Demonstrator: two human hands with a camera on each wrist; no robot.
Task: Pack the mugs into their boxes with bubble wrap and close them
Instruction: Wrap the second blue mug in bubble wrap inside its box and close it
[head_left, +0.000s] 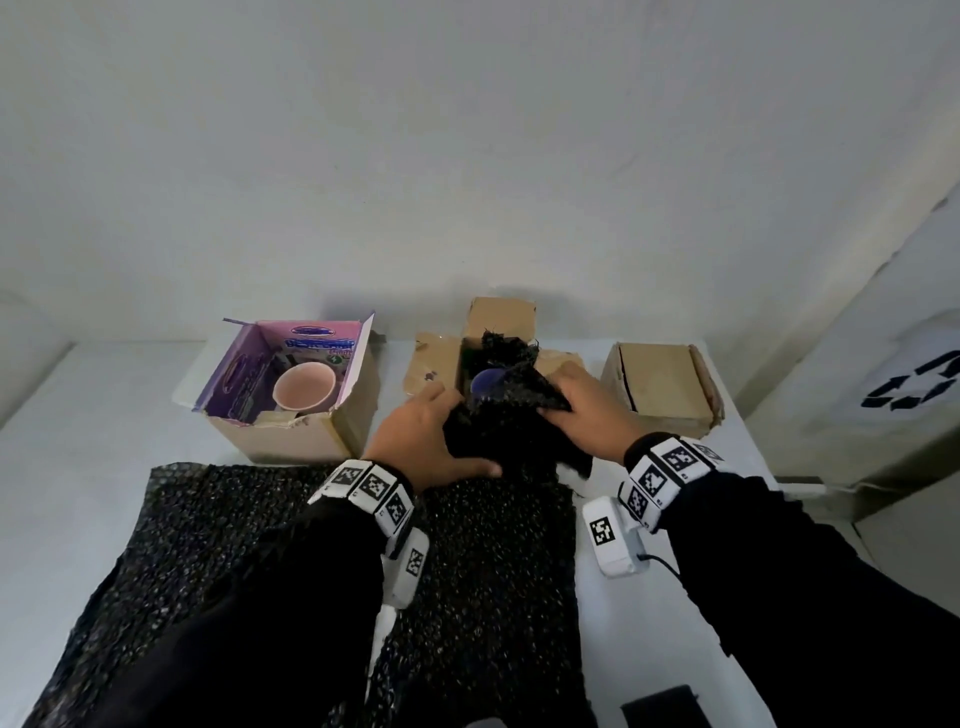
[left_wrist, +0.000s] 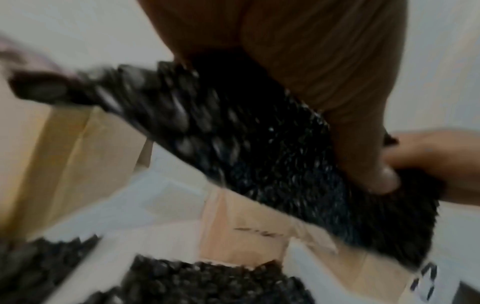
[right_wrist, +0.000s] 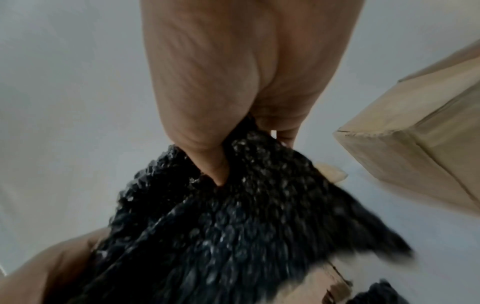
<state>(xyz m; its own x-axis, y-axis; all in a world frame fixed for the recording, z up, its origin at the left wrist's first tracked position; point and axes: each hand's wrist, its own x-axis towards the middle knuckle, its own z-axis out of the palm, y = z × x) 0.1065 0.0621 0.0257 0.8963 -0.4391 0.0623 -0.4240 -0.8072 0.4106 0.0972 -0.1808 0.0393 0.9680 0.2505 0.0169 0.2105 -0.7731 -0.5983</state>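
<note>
A mug with a blue inside sits wrapped in black bubble wrap, held just in front of the open middle cardboard box. My left hand grips the bundle from its left side, thumb under it. My right hand pinches a fold of the bubble wrap on the right; its thumb presses into the wrap. In the left wrist view the left hand lies curled on the bubble wrap. A pink mug stands unwrapped in the left box with purple flaps.
A closed cardboard box sits at the right. A large black bubble wrap sheet covers the near white table. A white bin with a recycling mark stands beyond the table's right edge. A wall rises close behind the boxes.
</note>
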